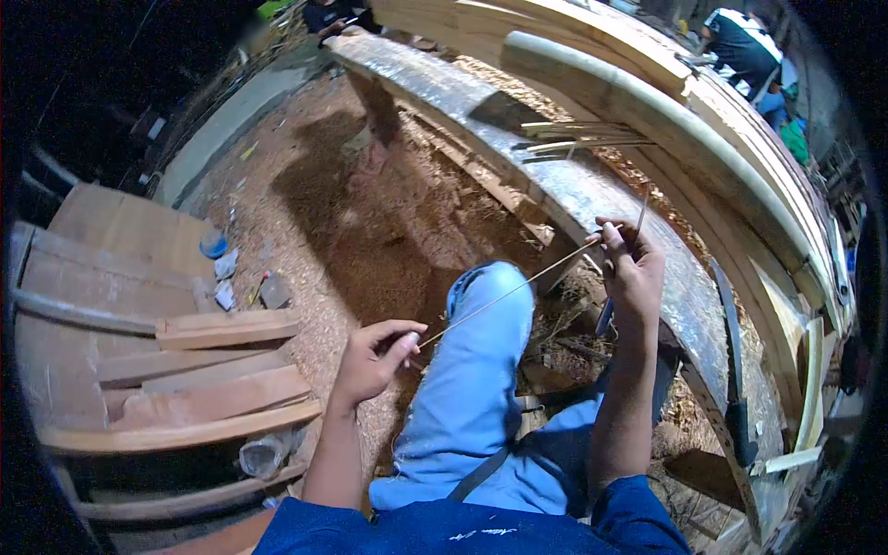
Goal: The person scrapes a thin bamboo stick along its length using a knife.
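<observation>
Thumb and fingertips of the left hand (377,365) pinch a thin strip (507,296); the right hand (634,264) pinches it farther along, closed also on a slim blue-ended tool (606,317). Between the 2 hands, the strip slants above the denim-covered leg (462,388). Beyond, split pieces (583,141) lie on a long plank (444,79). Farthest, 1 person (745,44) bends over.

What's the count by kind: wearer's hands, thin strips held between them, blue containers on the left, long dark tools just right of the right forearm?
Left hand and right hand: 2
Thin strip: 1
Blue container: 1
Long dark tool: 1
Total: 5
</observation>
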Tool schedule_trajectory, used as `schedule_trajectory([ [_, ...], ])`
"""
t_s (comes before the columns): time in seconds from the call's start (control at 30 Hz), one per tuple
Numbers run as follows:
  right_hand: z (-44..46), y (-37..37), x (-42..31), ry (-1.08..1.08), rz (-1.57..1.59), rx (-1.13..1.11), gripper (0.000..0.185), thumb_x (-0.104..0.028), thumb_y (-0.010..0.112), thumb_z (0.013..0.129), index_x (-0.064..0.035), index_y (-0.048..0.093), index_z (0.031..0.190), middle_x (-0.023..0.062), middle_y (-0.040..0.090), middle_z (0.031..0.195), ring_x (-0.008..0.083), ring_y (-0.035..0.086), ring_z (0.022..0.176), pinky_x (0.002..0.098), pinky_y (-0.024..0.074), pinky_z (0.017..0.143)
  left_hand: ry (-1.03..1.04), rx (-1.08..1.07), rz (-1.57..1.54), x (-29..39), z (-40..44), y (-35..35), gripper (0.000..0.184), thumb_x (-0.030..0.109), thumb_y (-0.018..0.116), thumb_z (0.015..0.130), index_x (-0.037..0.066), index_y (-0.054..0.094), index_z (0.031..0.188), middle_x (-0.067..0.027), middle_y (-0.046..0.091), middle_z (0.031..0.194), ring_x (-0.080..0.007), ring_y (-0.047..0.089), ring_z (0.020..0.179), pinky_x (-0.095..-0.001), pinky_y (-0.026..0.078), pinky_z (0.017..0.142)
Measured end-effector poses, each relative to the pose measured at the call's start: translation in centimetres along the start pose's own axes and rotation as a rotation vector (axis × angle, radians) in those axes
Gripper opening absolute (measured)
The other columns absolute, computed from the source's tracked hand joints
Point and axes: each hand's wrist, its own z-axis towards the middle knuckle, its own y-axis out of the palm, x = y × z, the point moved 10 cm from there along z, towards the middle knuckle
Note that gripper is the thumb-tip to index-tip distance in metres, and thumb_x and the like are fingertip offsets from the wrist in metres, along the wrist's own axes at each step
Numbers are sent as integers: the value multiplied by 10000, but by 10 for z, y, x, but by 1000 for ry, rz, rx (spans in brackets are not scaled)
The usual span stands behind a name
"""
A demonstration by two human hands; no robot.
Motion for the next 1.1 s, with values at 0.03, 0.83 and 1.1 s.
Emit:
schedule_trajectory([
  [0.03, 2, 9, 4, 6, 8, -26, 189, -133, 646, 1049, 5, 750, 1125, 60, 764, 912, 101, 670, 812, 254, 498, 706, -18, 32, 63, -2, -6, -1, 231, 88, 686, 999, 11, 750, 1207, -80, 755, 957, -112, 685, 810, -272, 554, 724],
  [0.83, -57, 79, 62, 34, -243, -700, 432, -112, 687, 1009, -65, 628, 1434, 110, 721, 1007, 177, 679, 932, 343, 535, 876, -311, -129, -273, -75, -58, 52, 148, 155, 618, 1079, 30, 645, 1155, -8, 640, 731, -35, 493, 561, -216, 379, 478],
  [1.1, -96, 36, 124, 187, -525, -538, 441, -173, 615, 1078, -63, 555, 1501, 42, 683, 945, 105, 629, 822, 300, 539, 788, -261, -84, -207, -68, -53, 58, 149, 105, 633, 1058, -2, 639, 1160, -23, 652, 727, -56, 548, 586, -227, 437, 537],
])
